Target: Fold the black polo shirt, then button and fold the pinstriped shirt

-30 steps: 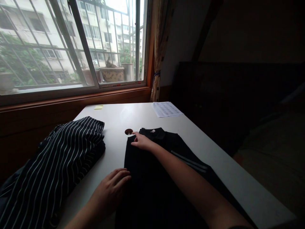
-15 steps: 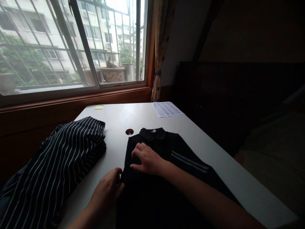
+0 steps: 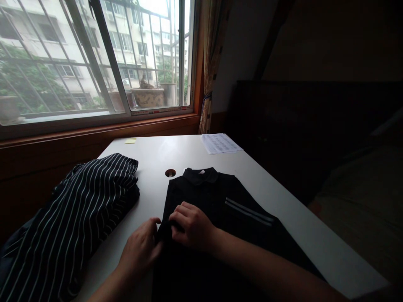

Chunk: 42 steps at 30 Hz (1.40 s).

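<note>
A black collared shirt (image 3: 201,191) lies spread on the white table (image 3: 151,155), its collar toward the window and two grey stripes on its right sleeve side. My left hand (image 3: 142,243) pinches the shirt's left edge between thumb and fingers. Close beside it, my right hand (image 3: 192,226) reaches across the shirt from the right, its curled fingers gripping a raised fold of the black cloth. The lower part of the shirt is very dark and partly hidden by my right forearm.
A heap of black-and-white striped cloth (image 3: 94,201) lies on the table's left side. Printed papers (image 3: 222,143) and a yellow sticky note (image 3: 130,141) are at the far edge. A round cable hole (image 3: 170,173) is near the collar. A barred window (image 3: 94,63) stands behind.
My right hand has moved down and slightly left, its fingers closing on the shirt's cloth near my left hand. The cloth between the hands is now bunched up. My left hand has barely moved.
</note>
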Each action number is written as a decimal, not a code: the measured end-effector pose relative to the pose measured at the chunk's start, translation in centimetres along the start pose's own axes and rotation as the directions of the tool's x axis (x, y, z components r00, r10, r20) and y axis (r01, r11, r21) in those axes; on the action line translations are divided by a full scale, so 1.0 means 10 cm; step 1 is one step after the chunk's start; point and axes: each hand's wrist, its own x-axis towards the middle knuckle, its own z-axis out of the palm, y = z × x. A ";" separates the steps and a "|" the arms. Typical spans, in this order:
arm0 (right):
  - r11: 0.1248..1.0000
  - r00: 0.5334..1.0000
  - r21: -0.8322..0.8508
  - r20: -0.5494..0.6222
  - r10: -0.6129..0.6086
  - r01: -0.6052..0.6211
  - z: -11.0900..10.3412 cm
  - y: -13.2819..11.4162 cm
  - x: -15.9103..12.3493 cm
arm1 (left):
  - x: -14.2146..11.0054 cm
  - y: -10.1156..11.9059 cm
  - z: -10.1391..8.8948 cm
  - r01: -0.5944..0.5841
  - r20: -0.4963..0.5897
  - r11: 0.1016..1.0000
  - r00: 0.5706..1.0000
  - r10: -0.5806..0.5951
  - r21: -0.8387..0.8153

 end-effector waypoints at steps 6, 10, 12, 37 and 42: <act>0.996 0.997 0.046 -0.041 -0.070 0.072 -0.05 0.08 0.05 | 0.00 -0.06 -0.03 -0.013 -0.006 1.000 1.000 0.013 0.027; 0.976 0.973 -0.011 0.083 -0.214 0.216 0.00 0.12 -0.06 | 0.01 -0.11 -0.05 -0.046 0.009 0.996 0.999 0.045 0.078; 0.963 0.953 -0.024 0.151 -0.262 0.268 0.00 0.12 -0.12 | 0.02 -0.13 -0.06 -0.109 0.018 0.989 0.994 0.108 0.100; 0.963 0.929 -0.147 0.263 0.258 -0.226 0.52 0.80 0.42 | 0.00 0.09 -0.16 -0.638 0.123 0.740 0.769 0.628 0.212; 0.968 0.930 -0.113 0.274 0.247 -0.223 0.56 0.95 0.52 | -0.01 0.16 -0.20 -0.650 0.148 0.730 0.760 0.633 0.211</act>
